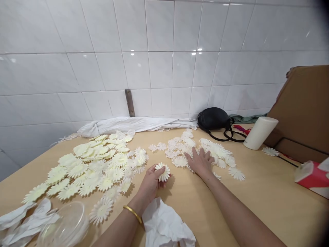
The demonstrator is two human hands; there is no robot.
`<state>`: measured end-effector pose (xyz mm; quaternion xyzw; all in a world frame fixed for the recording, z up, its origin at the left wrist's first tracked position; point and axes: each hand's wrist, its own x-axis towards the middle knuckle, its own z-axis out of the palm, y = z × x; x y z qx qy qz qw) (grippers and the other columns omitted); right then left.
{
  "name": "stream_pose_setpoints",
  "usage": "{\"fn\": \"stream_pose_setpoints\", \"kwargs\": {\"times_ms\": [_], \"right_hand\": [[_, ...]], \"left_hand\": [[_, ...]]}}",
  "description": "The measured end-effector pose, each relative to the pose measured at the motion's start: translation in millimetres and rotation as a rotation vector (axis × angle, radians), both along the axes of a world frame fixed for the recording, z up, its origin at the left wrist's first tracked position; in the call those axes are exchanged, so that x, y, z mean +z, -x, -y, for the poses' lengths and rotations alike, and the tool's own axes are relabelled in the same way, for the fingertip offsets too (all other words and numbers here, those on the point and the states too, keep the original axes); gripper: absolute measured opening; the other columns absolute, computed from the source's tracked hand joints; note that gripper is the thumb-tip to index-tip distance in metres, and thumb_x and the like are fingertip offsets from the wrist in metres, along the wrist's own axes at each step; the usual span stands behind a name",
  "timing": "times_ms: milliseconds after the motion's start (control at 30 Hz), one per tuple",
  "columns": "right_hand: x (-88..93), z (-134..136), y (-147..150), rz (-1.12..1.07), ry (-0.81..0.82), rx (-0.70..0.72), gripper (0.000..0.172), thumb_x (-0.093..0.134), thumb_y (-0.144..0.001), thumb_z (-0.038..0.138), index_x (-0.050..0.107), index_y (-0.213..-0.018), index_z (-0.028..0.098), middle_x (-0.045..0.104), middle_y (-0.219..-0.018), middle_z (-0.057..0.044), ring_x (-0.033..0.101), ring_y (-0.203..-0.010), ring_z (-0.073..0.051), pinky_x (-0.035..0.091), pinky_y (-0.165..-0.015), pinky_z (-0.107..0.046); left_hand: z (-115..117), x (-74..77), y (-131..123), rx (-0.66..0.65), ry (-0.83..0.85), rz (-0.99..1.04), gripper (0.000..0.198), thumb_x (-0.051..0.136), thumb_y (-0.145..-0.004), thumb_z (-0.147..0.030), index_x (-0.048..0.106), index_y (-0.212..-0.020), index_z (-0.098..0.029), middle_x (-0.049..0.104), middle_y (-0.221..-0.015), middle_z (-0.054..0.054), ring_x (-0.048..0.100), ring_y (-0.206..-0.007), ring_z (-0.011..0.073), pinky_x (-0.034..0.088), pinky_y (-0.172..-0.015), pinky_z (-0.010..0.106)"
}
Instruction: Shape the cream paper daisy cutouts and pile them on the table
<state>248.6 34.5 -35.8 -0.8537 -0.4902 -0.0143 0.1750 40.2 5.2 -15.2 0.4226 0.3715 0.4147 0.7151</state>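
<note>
- One white flower piece (165, 174) is in the left hand (151, 181): the thumb presses on its petals from above, and the fingers are bent under it, so the grip is a closed pinch. Whether more pieces are below it, I cannot tell.
- The right hand (201, 162) has its palm down and its fingers spread apart. It touches the right group of flower pieces (218, 151), which lies partly under the fingers; it pinches nothing that I can see.
- On the left wrist there is a gold bangle (133, 214).
- Just below the left hand, a crumpled white paper (166, 224) lies on the table (239, 209).
- To the left of this hand, a larger heap of pale yellow and white flower pieces (102, 163) is spread, many of them overlapping.
- Near the lower left corner are a clear round container (69, 223) and other crumpled paper (31, 221).
- Farther from the hands, along the tiled wall (161, 68), lie a white cloth (123, 125) and a black bag (214, 118).
- At the right, a white cylinder (260, 133) leans in the view, near a brown cardboard (303, 106).
</note>
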Motion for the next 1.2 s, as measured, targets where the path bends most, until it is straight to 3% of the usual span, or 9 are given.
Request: {"fn": "stream_pose_setpoints", "kwargs": {"times_ms": [133, 233, 333, 467, 600, 867, 1067, 1200], "right_hand": [[20.4, 2, 7, 0.137, -0.223, 0.058, 0.059, 0.03, -0.084, 0.051, 0.044, -0.127, 0.014, 0.03, -0.136, -0.02, 0.013, -0.126, -0.044, 0.011, -0.094, -0.06], [41.3, 12, 22, 0.077, -0.457, 0.252, 0.044, 0.034, -0.086, 0.037, 0.054, -0.116, 0.014, 0.043, -0.128, -0.018, 0.029, -0.121, -0.035, 0.025, -0.094, -0.051], [52.0, 23, 43, -0.352, -0.533, 0.566, 0.035, 0.036, -0.086, 0.036, 0.061, -0.099, 0.016, 0.06, -0.102, -0.012, 0.052, -0.097, -0.024, 0.039, -0.085, -0.038], [44.2, 33, 67, -0.961, -0.338, 0.76, 0.035, 0.047, -0.08, 0.045, 0.065, -0.091, 0.017, 0.064, -0.085, -0.006, 0.057, -0.08, -0.019, 0.044, -0.073, -0.032], [31.0, 38, 72, -1.199, -0.204, 0.794, 0.039, 0.057, -0.073, 0.047, 0.065, -0.097, 0.018, 0.064, -0.085, -0.005, 0.056, -0.078, -0.017, 0.044, -0.071, -0.029], [24.0, 38, 62, -1.293, -0.146, 0.888, 0.036, 0.068, -0.066, 0.037, 0.066, -0.098, 0.021, 0.065, -0.093, -0.004, 0.056, -0.083, -0.017, 0.043, -0.073, -0.031], [26.7, 41, 66, -1.361, -0.165, 0.851, 0.032, 0.065, -0.069, 0.037, 0.066, -0.094, 0.018, 0.066, -0.08, -0.005, 0.058, -0.071, -0.017, 0.044, -0.069, -0.033], [24.0, 37, 62, -1.353, -0.218, 0.773, 0.023, 0.068, -0.065, 0.034, 0.066, -0.082, 0.018, 0.064, -0.07, -0.001, 0.056, -0.063, -0.014, 0.043, -0.064, -0.029]], "left_hand": [[0, -0.4, -1, -0.025, 0.036, 0.061, 0.026, 0.063, -0.066, -0.03, 0.046, -0.078, -0.015, 0.058, -0.064, 0.003, 0.055, -0.052, 0.0117, 0.041, -0.042, 0.021], [0, -1.6, 0, -0.026, -0.032, -0.004, 0.025, 0.063, -0.067, -0.032, 0.047, -0.073, -0.014, 0.057, -0.058, 0.002, 0.051, -0.045, 0.0093, 0.036, -0.041, 0.019], [-1, -1.3, 0, -0.045, -0.105, -0.057, 0.027, 0.063, -0.068, -0.036, 0.047, -0.068, -0.014, 0.054, -0.053, 0.001, 0.043, -0.039, 0.005, 0.029, -0.038, 0.017], [-2, 0.6, 0, -0.041, -0.06, -0.107, 0.034, 0.065, -0.064, -0.045, 0.047, -0.067, -0.016, 0.048, -0.047, -0.003, 0.036, -0.035, 0.0037, 0.024, -0.036, 0.016], [-2, 1.5, 0, -0.046, -0.095, -0.089, 0.04, 0.063, -0.063, -0.052, 0.044, -0.061, -0.016, 0.039, -0.044, -0.006, 0.029, -0.033, 0.0027, 0.019, -0.034, 0.017], [-4, 1.2, 2, 0.026, -0.135, -0.208, 0.05, 0.054, -0.061, -0.064, 0.043, -0.053, -0.016, 0.034, -0.039, -0.006, 0.028, -0.03, 0.0037, 0.021, -0.033, 0.02], [-4, -2.1, 0, 0.007, -0.067, -0.115, 0.051, 0.052, -0.063, -0.066, 0.053, -0.064, -0.015, 0.048, -0.048, -0.002, 0.042, -0.033, 0.0073, 0.029, -0.035, 0.021], [-3, 0.7, 0, -0.02, -0.044, 0.001, 0.044, 0.065, -0.061, -0.052, 0.057, -0.079, -0.012, 0.058, -0.062, 0.004, 0.055, -0.047, 0.0122, 0.037, -0.042, 0.022]]}}
